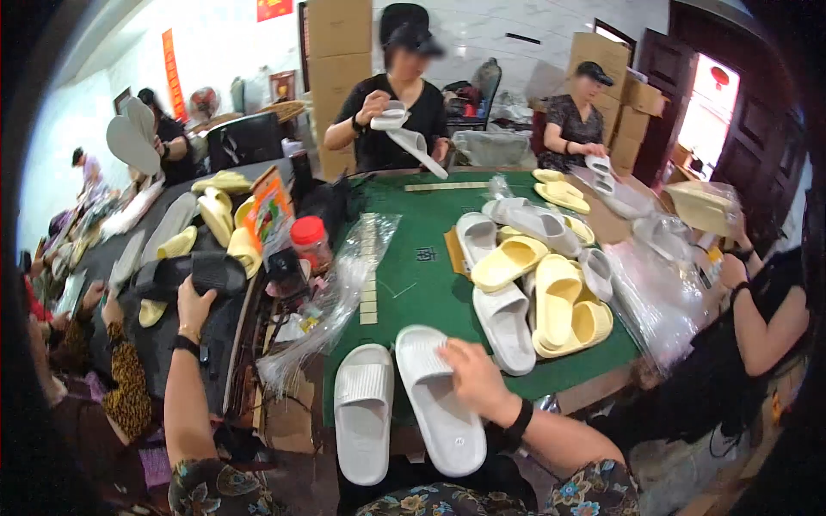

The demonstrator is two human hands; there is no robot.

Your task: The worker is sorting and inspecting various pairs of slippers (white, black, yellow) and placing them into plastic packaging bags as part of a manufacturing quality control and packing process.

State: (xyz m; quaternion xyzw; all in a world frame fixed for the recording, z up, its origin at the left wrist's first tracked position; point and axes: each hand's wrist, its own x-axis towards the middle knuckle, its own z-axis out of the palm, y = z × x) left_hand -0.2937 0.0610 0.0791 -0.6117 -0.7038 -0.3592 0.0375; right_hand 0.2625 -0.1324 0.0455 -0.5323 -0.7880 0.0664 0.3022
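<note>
Smooth pale-grey slipper (440,421), ribbed strap, at near edge of green tabletop (422,292), directly under right hand (478,380); fingers bent on strap, can't tell if gripping. Matching slipper (363,421) just left. Left hand (196,308) grasps black slipper (191,273) over dark tabletop (206,340). White-walled room, stacked cartons (342,77).

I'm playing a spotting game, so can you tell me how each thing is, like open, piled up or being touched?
Black slipper: touched by the left hand
Front right grey slipper: strap facing up, touched by the right hand
Front left grey slipper: strap facing up, untouched
Yellow and grey slippers: heaped together
Jar: red lid on
Dark door: open
Cardboard boxes: stacked
</note>
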